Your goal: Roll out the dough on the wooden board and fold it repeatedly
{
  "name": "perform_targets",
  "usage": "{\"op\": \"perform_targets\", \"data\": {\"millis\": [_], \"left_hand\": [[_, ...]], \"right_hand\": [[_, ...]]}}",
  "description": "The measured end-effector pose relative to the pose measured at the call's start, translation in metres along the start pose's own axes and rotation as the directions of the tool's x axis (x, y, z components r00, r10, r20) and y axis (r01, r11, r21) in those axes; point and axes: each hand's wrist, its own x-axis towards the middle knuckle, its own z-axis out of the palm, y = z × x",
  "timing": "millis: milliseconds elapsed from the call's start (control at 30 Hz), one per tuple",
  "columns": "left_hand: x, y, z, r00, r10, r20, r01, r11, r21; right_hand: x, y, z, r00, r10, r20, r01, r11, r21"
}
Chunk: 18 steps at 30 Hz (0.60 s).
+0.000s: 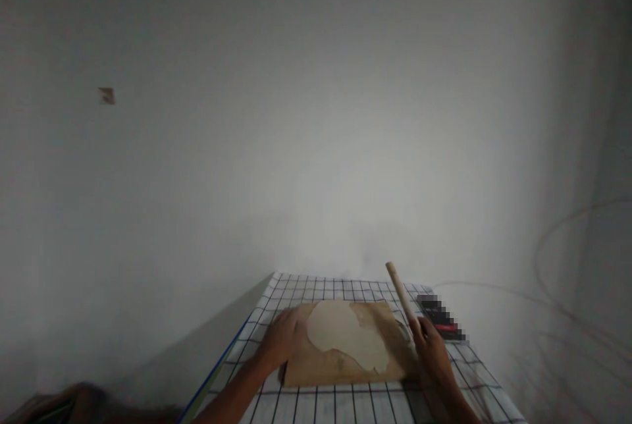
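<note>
A thin, pale sheet of dough [340, 332] with an uneven outline lies flat on a wooden board [316, 371]. My left hand [282, 337] is at the board's left edge, its fingers closed over the far left part of the rim. To the right, my right hand [430, 342] grips a wooden rolling pin [402, 292] near its lower part. The pin is raised at a slant beside the board, its far end pointing up and away, apart from the dough. Part of a rounded object behind the board's right edge is hard to make out.
Beneath the board is a white checked cloth [345, 404] covering the table. A dark, pixelated item [439, 318] lies at the table's right side. Thin cables [543, 239] loop at the right. A plain wall [316, 114] rises directly behind the table.
</note>
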Motion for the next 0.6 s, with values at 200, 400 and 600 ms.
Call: {"op": "perform_targets", "data": {"millis": [200, 400, 600], "left_hand": [[0.065, 0.026, 0.002, 0.985, -0.100, 0.142, 0.109, 0.992, -0.057], [0.109, 0.041, 0.008, 0.962, -0.063, 0.264, 0.115, 0.976, -0.187], [0.132, 0.055, 0.020, 0.959, 0.078, 0.273, 0.032, 0.926, -0.377]], "right_hand": [[0.003, 0.014, 0.011, 0.993, 0.105, -0.060, -0.095, 0.984, 0.153], [0.006, 0.015, 0.012, 0.990, 0.121, -0.077, -0.106, 0.977, 0.183], [0.007, 0.014, 0.012, 0.985, 0.137, -0.106, -0.112, 0.972, 0.209]]}}
